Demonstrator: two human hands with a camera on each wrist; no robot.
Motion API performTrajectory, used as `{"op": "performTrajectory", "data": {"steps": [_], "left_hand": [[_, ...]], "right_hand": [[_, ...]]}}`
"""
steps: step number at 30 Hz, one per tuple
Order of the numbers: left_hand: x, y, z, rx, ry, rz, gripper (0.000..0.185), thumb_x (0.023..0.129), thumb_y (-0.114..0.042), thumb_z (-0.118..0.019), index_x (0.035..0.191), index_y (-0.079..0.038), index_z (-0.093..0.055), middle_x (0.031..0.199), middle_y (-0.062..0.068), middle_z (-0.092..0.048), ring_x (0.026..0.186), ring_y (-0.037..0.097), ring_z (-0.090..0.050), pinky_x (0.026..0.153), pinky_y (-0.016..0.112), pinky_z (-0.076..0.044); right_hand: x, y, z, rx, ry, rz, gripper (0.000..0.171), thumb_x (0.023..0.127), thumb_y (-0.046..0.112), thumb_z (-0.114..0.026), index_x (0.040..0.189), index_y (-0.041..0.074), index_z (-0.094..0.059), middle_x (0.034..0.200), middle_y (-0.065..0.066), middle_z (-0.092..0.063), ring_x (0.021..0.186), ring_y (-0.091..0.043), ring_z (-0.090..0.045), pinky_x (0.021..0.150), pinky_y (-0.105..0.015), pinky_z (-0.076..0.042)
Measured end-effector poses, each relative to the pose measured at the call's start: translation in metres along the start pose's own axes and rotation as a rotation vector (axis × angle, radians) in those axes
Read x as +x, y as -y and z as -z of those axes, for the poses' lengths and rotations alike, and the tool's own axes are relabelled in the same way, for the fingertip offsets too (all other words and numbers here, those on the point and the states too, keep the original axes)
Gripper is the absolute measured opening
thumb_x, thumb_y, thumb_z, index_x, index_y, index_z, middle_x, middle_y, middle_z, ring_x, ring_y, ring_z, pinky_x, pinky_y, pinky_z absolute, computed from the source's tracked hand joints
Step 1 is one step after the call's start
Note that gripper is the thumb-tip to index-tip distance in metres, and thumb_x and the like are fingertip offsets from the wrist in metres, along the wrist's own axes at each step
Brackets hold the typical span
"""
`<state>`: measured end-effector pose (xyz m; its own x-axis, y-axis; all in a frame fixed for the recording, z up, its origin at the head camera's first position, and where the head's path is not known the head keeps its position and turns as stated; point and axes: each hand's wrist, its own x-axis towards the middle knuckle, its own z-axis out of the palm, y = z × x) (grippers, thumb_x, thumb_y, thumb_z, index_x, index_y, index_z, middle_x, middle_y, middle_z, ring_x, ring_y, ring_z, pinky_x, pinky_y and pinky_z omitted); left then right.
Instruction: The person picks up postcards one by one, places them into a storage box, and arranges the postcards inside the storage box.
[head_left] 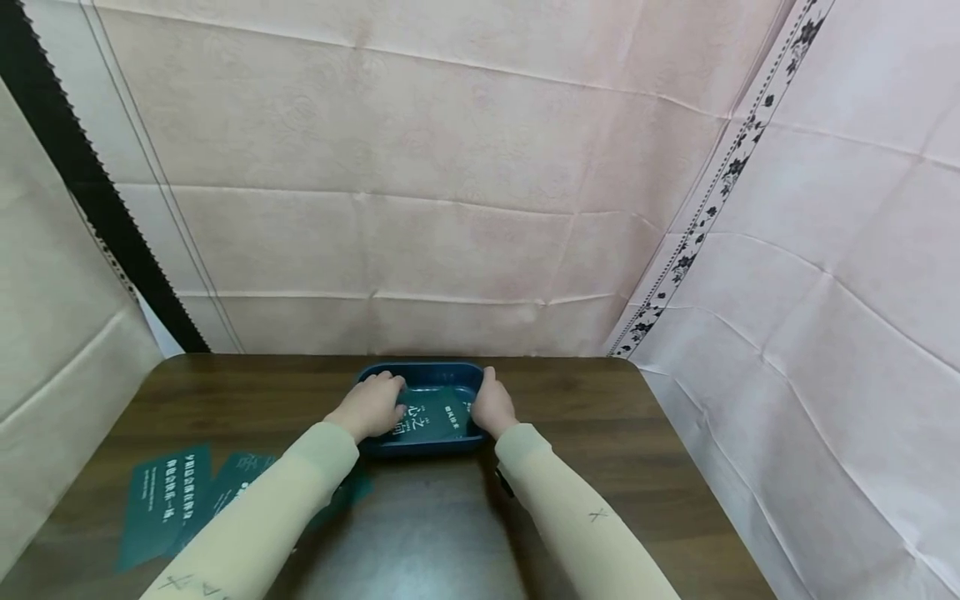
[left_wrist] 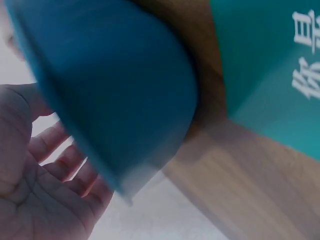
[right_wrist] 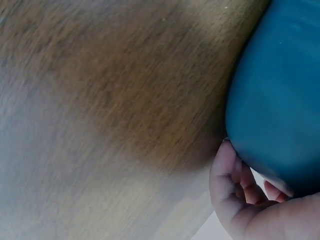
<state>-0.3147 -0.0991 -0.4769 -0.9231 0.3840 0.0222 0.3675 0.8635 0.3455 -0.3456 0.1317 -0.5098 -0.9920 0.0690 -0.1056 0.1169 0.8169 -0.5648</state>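
Note:
A dark blue rectangular tray (head_left: 423, 448) stands near the table's far edge, a green card (head_left: 431, 415) with white Chinese lettering lying inside it. My left hand (head_left: 372, 404) reaches over the tray's left rim, its fingers inside, close to the card's left end. In the left wrist view the tray's outer wall (left_wrist: 125, 75) covers the fingertips; the palm and loosely bent fingers (left_wrist: 65, 162) show beyond the rim. On the right side, my right hand (head_left: 495, 406) grips the tray's rim. The right wrist view shows a fingertip pressed to the outer corner of the tray (right_wrist: 280, 100).
Two more green cards, one printed with white columns (head_left: 165, 500) and one partly under the left sleeve (head_left: 238, 483), overlap on the wooden table (head_left: 585, 392) at left. Another green piece (head_left: 348, 496) shows beneath the left forearm. Pale cloth sheets (head_left: 480, 208) hang behind and at both sides.

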Motion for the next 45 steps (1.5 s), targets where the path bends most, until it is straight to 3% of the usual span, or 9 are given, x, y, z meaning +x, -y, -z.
{"op": "performTrajectory", "data": {"steps": [9,19,27,35,45], "left_hand": [[-0.027,0.007,0.026,-0.076,-0.063,0.030,0.051,0.091,-0.031,-0.066,0.133,-0.005,-0.054,0.129,0.016,-0.054,0.116,0.033,-0.052,0.098,0.054,-0.041],[-0.074,0.034,0.030,-0.025,-0.089,0.121,0.066,0.086,-0.039,-0.072,0.135,0.001,-0.050,0.130,0.026,-0.050,0.113,0.043,-0.051,0.087,0.061,-0.045],[-0.095,0.040,0.026,-0.019,0.026,0.163,0.095,0.079,-0.057,-0.072,0.138,0.010,-0.039,0.136,0.035,-0.041,0.121,0.055,-0.041,0.090,0.066,-0.039],[-0.106,0.046,0.021,-0.034,0.162,0.215,0.100,0.073,-0.057,-0.077,0.137,0.010,-0.040,0.137,0.039,-0.038,0.120,0.058,-0.038,0.089,0.069,-0.037],[-0.112,0.051,0.011,0.033,0.193,0.255,0.107,0.064,-0.063,-0.080,0.134,0.009,-0.043,0.126,0.036,-0.043,0.105,0.051,-0.046,0.082,0.067,-0.041]], "right_hand": [[0.003,-0.001,-0.001,-0.002,0.003,-0.004,0.076,0.089,-0.003,-0.061,0.151,0.007,-0.017,0.127,-0.017,-0.057,0.105,-0.027,-0.060,0.091,-0.048,-0.048],[0.003,-0.002,-0.001,-0.001,0.006,-0.012,0.077,0.090,-0.002,-0.060,0.152,0.008,-0.015,0.132,-0.017,-0.054,0.110,-0.027,-0.058,0.093,-0.048,-0.047],[0.003,-0.002,0.000,-0.002,-0.009,0.001,0.075,0.090,-0.003,-0.059,0.151,0.007,-0.016,0.129,-0.017,-0.056,0.107,-0.027,-0.059,0.092,-0.047,-0.048],[0.003,-0.003,-0.002,-0.002,-0.005,0.002,0.075,0.090,-0.003,-0.060,0.151,0.007,-0.016,0.130,-0.017,-0.055,0.110,-0.027,-0.058,0.093,-0.047,-0.047],[0.002,-0.002,-0.001,0.012,-0.005,0.000,0.075,0.091,-0.003,-0.059,0.151,0.008,-0.016,0.132,-0.017,-0.054,0.111,-0.028,-0.057,0.094,-0.048,-0.046]]}}
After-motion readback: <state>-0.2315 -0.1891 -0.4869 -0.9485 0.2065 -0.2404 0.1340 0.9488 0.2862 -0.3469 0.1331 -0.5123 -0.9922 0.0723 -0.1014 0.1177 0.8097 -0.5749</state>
